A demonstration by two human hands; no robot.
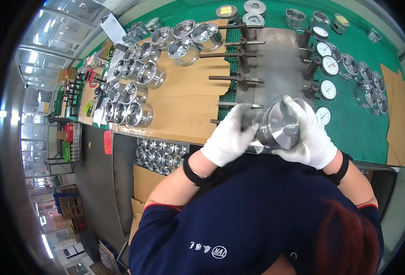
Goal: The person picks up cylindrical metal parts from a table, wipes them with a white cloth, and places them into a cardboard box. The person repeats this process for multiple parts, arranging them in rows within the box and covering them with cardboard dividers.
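A shiny metal piston [282,126] lies tilted in my right hand [314,142], its flat round crown facing right and toward me. The white-gloved fingers and thumb of that hand wrap round the piston. Close against the piston's left side is my left hand [230,137], also in a white glove. Its fingers are curled and smeared by motion, so their grip is unclear. Both hands are over the near end of a grey metal plate [273,59]. Dark posts with rods [241,80] line the plate's left side.
Several pistons [149,73] stand on brown cardboard [188,101] at left. Dial gauges [329,65] line the plate's right side, with more pistons [367,94] beyond on green mesh matting [349,133]. A tray of pistons [159,153] sits below the table's front edge.
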